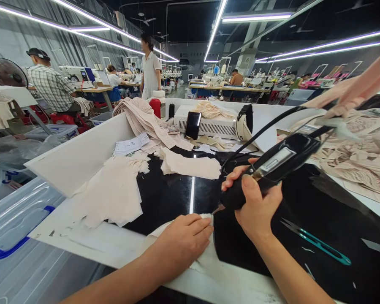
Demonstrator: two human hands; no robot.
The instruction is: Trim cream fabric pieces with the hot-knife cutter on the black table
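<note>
My right hand [256,202] is closed round a black corded handheld tool [272,162], its narrow metal tip pointing down and left. That tip meets or hovers just above the edge of a cream fabric piece [213,249] at the front of the black work surface; contact cannot be made out. Lying flat on the same fabric is my left hand [183,245], fingers extended side by side and close to the tip. Part of the piece is hidden under this hand. To the right lie teal thread snips [316,242], apart from both hands.
Stacked cream pieces [114,192] lie at left, another stack [190,164] at centre. A white vented box [209,122] and a phone [193,125] stand behind. Fabric heaps [357,152] fill the right. A low white panel [79,154] borders the left. Several people work beyond.
</note>
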